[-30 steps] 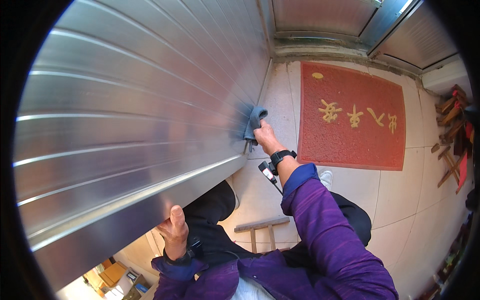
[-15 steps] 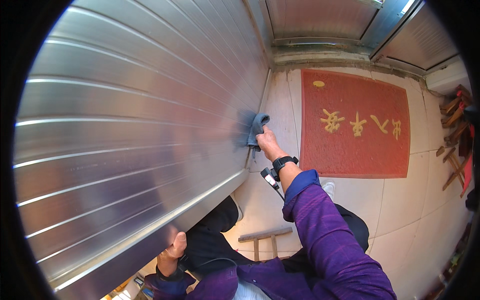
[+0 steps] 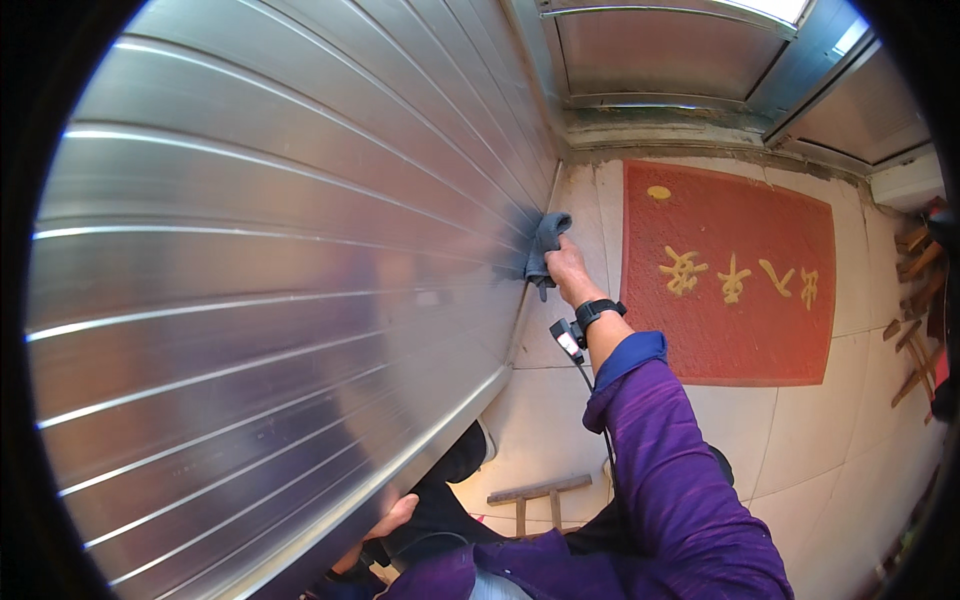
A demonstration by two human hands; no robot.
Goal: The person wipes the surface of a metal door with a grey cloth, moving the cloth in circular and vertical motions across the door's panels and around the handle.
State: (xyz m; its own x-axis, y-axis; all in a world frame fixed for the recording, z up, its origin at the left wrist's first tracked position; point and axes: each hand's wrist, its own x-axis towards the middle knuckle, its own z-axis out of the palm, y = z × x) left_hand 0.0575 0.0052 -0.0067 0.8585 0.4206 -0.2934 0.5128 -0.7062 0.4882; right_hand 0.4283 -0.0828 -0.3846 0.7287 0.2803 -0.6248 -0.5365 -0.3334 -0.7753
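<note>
A grey-blue cloth point(image 3: 546, 246) is bunched in my right hand point(image 3: 570, 272), pressed against the lower edge of a ribbed silver metal door point(image 3: 230, 270). The fingers are closed over the cloth and partly hidden by it. At the near side edge of the door, my left hand point(image 3: 396, 516) is curled around the frame. Most of its fingers are out of sight behind that edge. A black strap with a small device point(image 3: 570, 338) and a cable sits at my right wrist.
A red doormat point(image 3: 730, 275) with yellow characters lies on pale tiles to the right of my right hand. Between my legs stands a low wooden stool point(image 3: 540, 491). Wooden stools or frames point(image 3: 915, 350) are along the right. Metal-framed panels point(image 3: 670, 55) stand at the far end.
The whole view has shifted a little. My right hand with the cloth has slid slightly farther along the door's lower edge. My left hand is now more hidden behind the door's near edge.
</note>
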